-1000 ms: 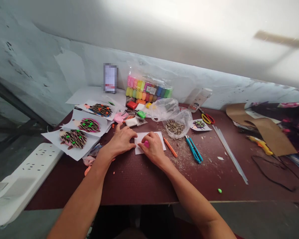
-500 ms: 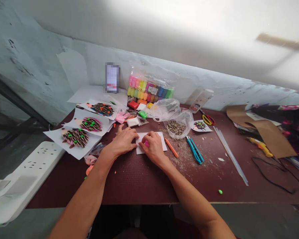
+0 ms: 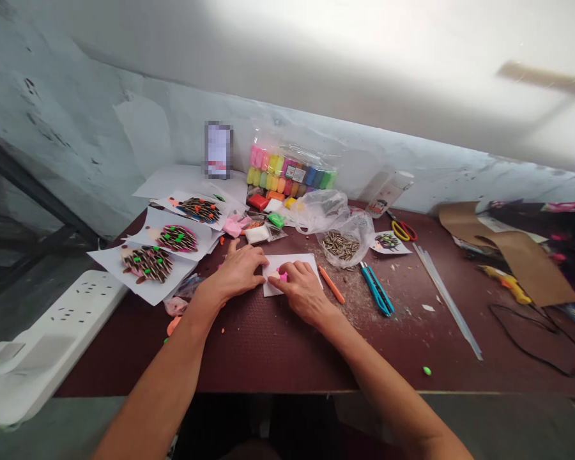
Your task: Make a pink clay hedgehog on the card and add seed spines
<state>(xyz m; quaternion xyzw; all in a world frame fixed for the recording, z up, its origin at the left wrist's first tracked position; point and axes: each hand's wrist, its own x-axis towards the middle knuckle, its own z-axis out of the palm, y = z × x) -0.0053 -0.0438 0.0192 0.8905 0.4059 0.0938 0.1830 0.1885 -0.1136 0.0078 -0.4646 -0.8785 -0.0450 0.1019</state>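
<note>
A small white sheet of paper (image 3: 303,260) lies on the table in front of me, with a flattened piece of pink modelling clay (image 3: 282,275) and a paler patch beside it. My right hand (image 3: 303,291) bends over the sheet, its thumb and curled fingers around the clay and partly hiding it. At the sheet's left edge rests my left hand (image 3: 240,268), fingers spread and holding nothing. To the right of the paper are an orange clay tool-like stick (image 3: 331,284) and a teal utility knife (image 3: 377,291).
Hedgehog pictures (image 3: 177,237) on paper lie at left near a white power strip (image 3: 71,319). Behind are packs of coloured clay (image 3: 292,172) and a bag of striped seeds (image 3: 340,246). Scissors (image 3: 402,230), clear glue sticks (image 3: 448,300) and a yellow glue gun (image 3: 508,284) lie at right.
My right hand's fingers have shifted slightly rightward and opened a little over the clay, so more pink and a pale patch show. The left hand stays in place.
</note>
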